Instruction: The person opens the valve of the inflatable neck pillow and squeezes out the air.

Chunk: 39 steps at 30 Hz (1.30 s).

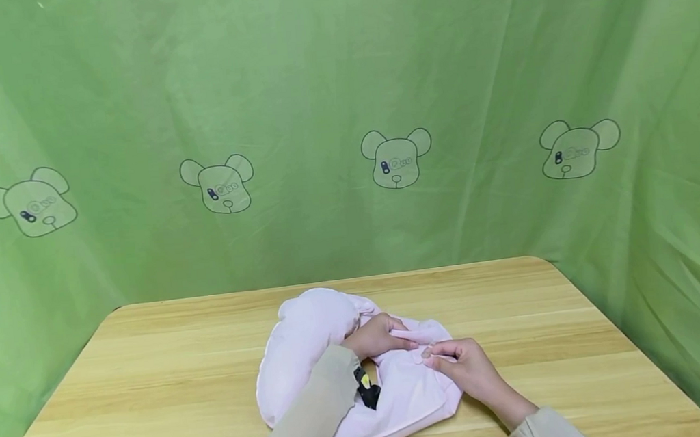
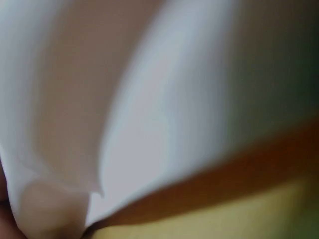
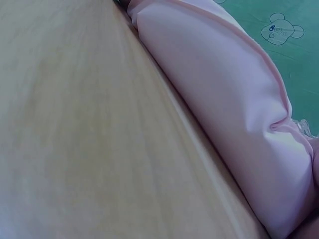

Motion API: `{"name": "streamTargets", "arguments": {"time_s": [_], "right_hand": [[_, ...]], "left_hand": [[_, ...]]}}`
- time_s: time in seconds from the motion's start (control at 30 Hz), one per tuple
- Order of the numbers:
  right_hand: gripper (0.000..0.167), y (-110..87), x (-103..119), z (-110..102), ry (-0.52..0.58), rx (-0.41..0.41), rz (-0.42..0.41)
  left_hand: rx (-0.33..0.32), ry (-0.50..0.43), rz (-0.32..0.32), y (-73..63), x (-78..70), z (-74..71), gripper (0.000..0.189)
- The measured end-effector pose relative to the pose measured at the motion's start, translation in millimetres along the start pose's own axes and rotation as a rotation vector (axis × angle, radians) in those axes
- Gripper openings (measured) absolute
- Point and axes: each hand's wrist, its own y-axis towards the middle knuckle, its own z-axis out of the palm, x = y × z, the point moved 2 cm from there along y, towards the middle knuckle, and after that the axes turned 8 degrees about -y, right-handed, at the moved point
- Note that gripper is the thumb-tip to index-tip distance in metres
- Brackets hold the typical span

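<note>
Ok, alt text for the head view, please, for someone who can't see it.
A person's left hand and right hand grip the flatter side of a pale pink cloth item, plump at picture left, on a light wooden table. Behind hangs a green curtain printed with four cartoon animal heads in a row.

Right grip pinches (left grip just beside).

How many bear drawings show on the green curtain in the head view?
4: a bear drawing at far left, one left of centre, one right of centre, one far right. Others may be hidden.
</note>
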Motion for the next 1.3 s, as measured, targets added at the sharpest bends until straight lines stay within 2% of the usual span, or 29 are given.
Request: {"name": "streamTargets", "arguments": {"time_s": [0.13,0.23,0.37,0.57,0.7,0.83,1.0,1.17,1.3], "right_hand": [[0.006,-1.1,0.8,0.1,0.006,0.007,0.009],[0.006,-1.9,1.2,0.3,0.01,0.021,-0.006],[0.009,-2.3,1.2,0.1,0.009,0.045,-0.008],[0.009,-2.1,0.4,-1.5,-0.007,0.051,0.024],[0.007,-2.1,-0.2,-1.6,-0.015,0.044,0.027],[0.007,-1.3,-1.7,-1.2,-0.031,0.035,0.031],[0.007,-0.3,-3.1,-1.0,-0.041,0.032,0.013],[0.008,-1.0,-2.3,-1.2,-0.018,0.031,-0.009],[0.009,-1.6,-1.4,-1.0,-0.004,0.028,-0.015]], "left_hand": [[-0.001,-0.029,-0.014,-0.9,-0.6,-1.4,0.011],[0.006,-0.066,-0.047,-3.2,-1.9,-3.8,0.015],[-0.022,-0.036,-0.076,-6.5,-10.1,-11.9,0.023],[-0.059,-0.005,-0.077,-14.5,-45.8,-34.0,0.029],[-0.042,0.048,-0.06,-28.8,-71.9,-55.3,0.032],[-0.034,0.045,-0.015,-47.5,-83.6,-76.8,0.034],[-0.091,0.068,0.035,-71.8,-75.8,-97.6,0.034],[-0.165,0.059,0.014,-91.0,-53.8,-109.1,0.039],[-0.187,0.031,0.008,-103.3,-40.8,-112.5,0.048]]}}
